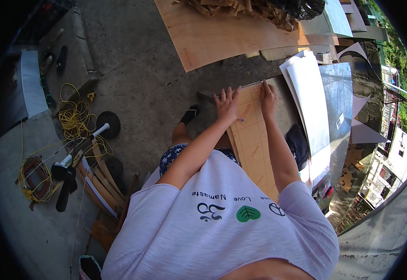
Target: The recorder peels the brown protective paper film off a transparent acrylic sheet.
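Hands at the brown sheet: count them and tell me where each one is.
2: the left hand, fingers spread, is at the far left corner of the sheet; the right hand is at its far right corner.

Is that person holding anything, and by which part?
The left hand is spread near the far left corner of the tan sheet; the right hand is at its far edge. Whether either grips it cannot be told.

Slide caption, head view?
Left hand at left edge of lined tan sheet, right hand by its far corner; white sheets farther right.
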Demonstrator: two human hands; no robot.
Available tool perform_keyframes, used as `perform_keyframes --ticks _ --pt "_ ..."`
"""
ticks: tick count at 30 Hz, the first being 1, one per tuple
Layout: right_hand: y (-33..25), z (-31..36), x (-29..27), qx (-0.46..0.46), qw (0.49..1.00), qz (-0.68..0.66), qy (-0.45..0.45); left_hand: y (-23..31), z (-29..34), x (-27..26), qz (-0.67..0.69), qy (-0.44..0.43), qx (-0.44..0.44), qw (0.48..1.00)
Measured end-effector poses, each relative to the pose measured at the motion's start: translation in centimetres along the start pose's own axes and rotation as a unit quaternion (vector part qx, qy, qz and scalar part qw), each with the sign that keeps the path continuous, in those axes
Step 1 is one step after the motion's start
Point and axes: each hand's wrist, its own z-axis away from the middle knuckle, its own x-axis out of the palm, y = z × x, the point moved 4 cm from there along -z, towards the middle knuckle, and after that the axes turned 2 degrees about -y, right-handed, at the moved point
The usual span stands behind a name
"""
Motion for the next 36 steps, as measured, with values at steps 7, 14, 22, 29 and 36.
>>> perform_keyframes --ticks 7,14,22,29,36 --pt "-0.1 1.2 0.9 -0.013 0.996 -0.005 0.086 0.2 -0.2 -0.1 0.008 0.008 0.003 1.000" --pt "0.7 -0.8 -0.8 0.141 0.984 -0.101 0.041 -0.1 0.1 0.0 0.010 0.006 0.001 1.000" --pt "1.9 -3.0 -0.8 0.036 0.999 0.015 0.020 -0.1 0.0 0.0 0.028 0.011 0.005 1.000" --pt "0.8 -4.0 -0.4 0.030 0.994 0.079 -0.063 -0.3 0.0 0.1 0.028 0.018 0.003 0.999" --pt "-0.3 -3.3 -0.3 -0.095 0.986 0.108 -0.080 -0.2 0.0 0.0 0.024 0.010 0.000 1.000"
